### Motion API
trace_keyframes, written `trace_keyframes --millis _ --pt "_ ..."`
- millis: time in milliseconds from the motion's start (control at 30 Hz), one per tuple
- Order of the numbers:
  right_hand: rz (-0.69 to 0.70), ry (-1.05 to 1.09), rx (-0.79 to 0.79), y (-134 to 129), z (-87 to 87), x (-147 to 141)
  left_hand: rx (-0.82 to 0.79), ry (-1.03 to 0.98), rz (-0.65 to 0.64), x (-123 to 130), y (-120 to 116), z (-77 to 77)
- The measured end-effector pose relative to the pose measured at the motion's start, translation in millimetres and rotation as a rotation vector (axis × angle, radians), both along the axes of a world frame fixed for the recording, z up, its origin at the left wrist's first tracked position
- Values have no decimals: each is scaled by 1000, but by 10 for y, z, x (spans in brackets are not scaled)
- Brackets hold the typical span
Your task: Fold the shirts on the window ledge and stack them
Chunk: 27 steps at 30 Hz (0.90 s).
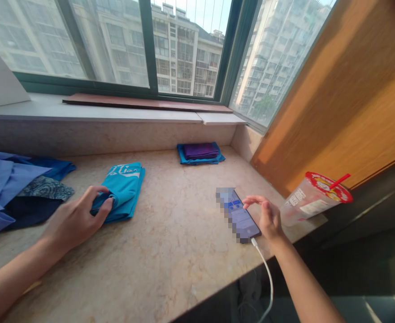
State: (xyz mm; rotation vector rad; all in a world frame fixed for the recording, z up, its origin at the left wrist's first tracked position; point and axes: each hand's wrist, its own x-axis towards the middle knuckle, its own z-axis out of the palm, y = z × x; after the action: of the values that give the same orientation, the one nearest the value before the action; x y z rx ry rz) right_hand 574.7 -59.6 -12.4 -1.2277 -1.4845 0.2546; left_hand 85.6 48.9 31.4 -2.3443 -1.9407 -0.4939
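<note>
My left hand (78,215) pinches the near left edge of a folded turquoise garment (125,188) between thumb and fingers. The garment lies flat on the stone counter, with white lettering on its top face. Farther right, my right hand (264,215) is held over the right edge of a smartphone (242,215), its index finger stretched toward the lit screen and nothing in its grasp. Whether the fingertip touches the glass I cannot tell. A white charging cable (267,269) runs from the phone's near end over the counter's edge. Part of the phone is blurred out in blocks.
A pile of loose blue clothes (12,193) lies at the left. Against the back wall sits a small folded stack, a purple cloth (200,151) on a blue one (187,160). A plastic drink cup (313,197) with a red straw stands near the counter's right edge, by a wooden panel (335,89).
</note>
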Motion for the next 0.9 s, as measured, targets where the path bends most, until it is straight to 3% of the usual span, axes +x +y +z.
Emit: trace_keyframes --millis 267,467,900 --pt "31 37 -29 -16 -15 10 -59 153 132 -81 -34 123" --pt "42 27 -34 -36 8 -11 30 242 25 -74 -54 32" --pt "63 5 -65 -64 12 -4 -34 226 45 -74 -57 15"
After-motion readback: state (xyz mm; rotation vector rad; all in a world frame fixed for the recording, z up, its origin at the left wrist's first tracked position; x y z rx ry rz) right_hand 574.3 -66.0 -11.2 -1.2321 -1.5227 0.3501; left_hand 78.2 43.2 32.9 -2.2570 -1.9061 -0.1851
